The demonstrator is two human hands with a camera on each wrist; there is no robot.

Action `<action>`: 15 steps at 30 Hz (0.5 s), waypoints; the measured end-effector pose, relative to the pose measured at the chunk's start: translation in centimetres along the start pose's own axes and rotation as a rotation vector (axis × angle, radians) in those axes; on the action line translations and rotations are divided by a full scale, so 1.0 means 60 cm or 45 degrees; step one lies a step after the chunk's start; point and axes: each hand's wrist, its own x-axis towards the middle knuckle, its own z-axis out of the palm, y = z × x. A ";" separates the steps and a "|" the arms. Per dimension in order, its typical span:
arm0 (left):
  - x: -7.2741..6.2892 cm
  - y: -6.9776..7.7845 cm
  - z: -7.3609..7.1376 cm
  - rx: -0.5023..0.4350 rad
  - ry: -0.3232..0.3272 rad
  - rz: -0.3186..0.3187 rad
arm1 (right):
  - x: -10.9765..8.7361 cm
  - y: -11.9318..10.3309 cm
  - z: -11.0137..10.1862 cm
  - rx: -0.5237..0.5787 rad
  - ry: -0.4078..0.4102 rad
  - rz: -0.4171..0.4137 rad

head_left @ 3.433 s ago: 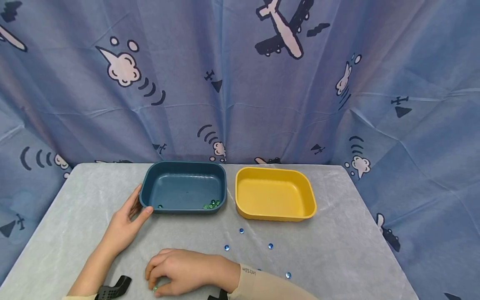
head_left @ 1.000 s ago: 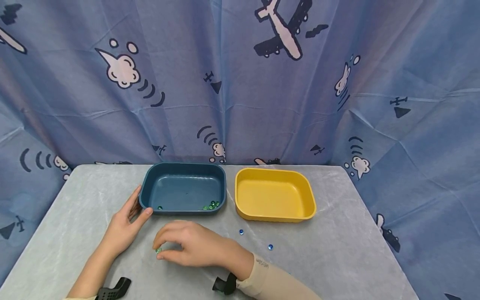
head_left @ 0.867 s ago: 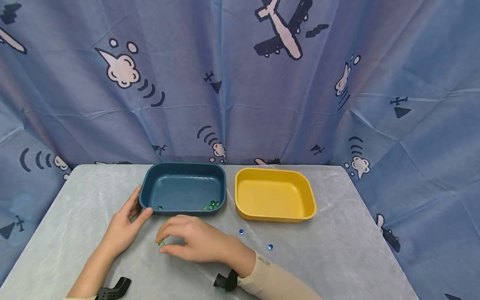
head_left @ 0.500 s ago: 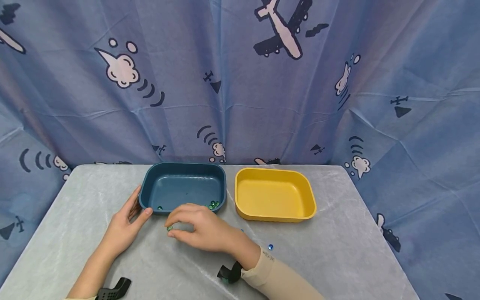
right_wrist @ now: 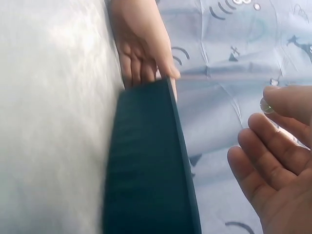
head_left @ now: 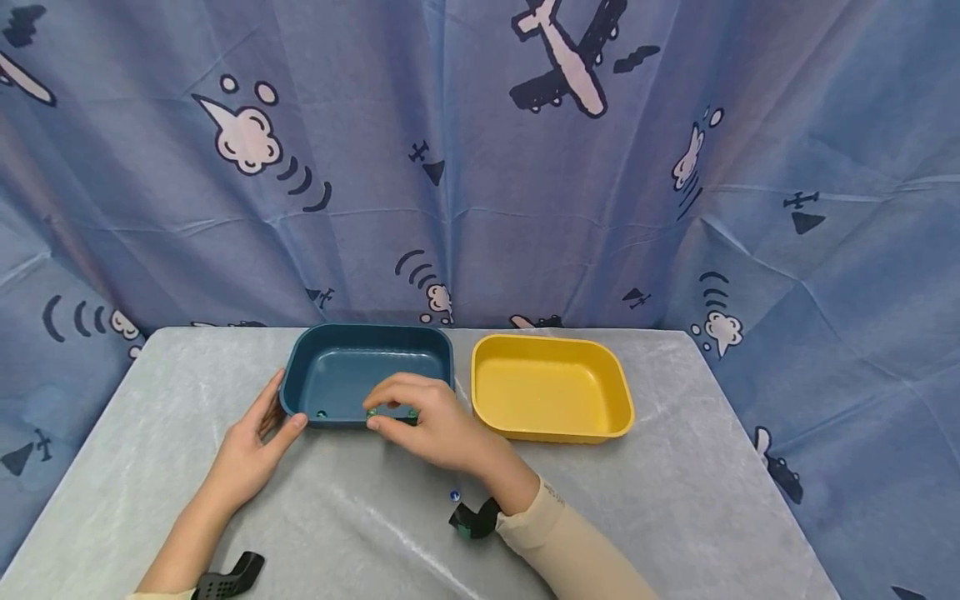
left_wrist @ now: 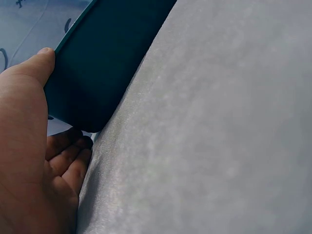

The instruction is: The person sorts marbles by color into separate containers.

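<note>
My left hand [head_left: 247,458] holds the front left corner of a dark teal plastic bin [head_left: 330,333]. In the left wrist view its thumb [left_wrist: 45,58] lies at the rim, with the other fingers by the bin's end wall. Between thumb and forefinger, my right hand [head_left: 431,421] pinches a small clear green glass gem [right_wrist: 265,106] over the bin's front edge. One green gem [head_left: 322,414] sits inside the bin's front left corner. Another green gem [head_left: 412,413] shows near the right end, partly hidden by my right hand, which may cover more.
A yellow plastic bin [head_left: 551,387] stands just right of the teal one, with nothing seen in it. A blue gem [head_left: 454,496] lies on the grey cloth-covered table [head_left: 337,533], near my right wrist. A patterned blue curtain [head_left: 480,167] hangs behind the table.
My right hand picked up the green gem near the table's front and has carried it up and right to the teal bin. My left hand has stayed in place.
</note>
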 end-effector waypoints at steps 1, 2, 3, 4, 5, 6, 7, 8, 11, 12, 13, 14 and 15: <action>0.000 0.001 0.000 -0.001 0.000 0.000 | -0.001 0.002 -0.004 0.001 0.009 0.019; 0.001 0.002 -0.001 -0.001 0.000 0.001 | -0.002 0.004 -0.009 0.006 0.016 0.041; 0.001 0.002 -0.001 -0.001 0.001 0.003 | -0.003 0.007 -0.013 0.008 0.024 0.065; 0.001 0.001 -0.001 -0.003 0.000 0.004 | -0.003 0.010 -0.016 0.012 0.033 0.090; 0.002 0.000 0.000 -0.004 0.000 0.004 | -0.004 0.013 -0.019 0.016 0.042 0.119; 0.002 -0.001 0.001 -0.007 0.001 0.007 | -0.005 0.017 -0.022 0.013 0.050 0.144; 0.002 -0.002 0.002 -0.011 0.001 0.010 | -0.006 0.021 -0.025 0.013 0.063 0.163; 0.002 -0.004 0.002 -0.011 0.002 0.012 | -0.006 0.024 -0.028 0.008 0.077 0.180; 0.003 -0.007 0.004 -0.014 0.001 0.015 | -0.009 0.033 -0.036 -0.020 0.124 0.215; 0.003 -0.007 0.004 -0.014 0.001 0.014 | -0.009 0.035 -0.039 -0.028 0.140 0.226; 0.003 -0.007 0.004 -0.013 0.001 0.013 | -0.010 0.037 -0.041 -0.033 0.158 0.234; 0.003 -0.007 0.004 -0.011 0.001 0.013 | -0.011 0.038 -0.044 -0.038 0.172 0.244; 0.003 -0.007 0.004 -0.011 -0.001 0.011 | -0.011 0.040 -0.046 -0.041 0.186 0.258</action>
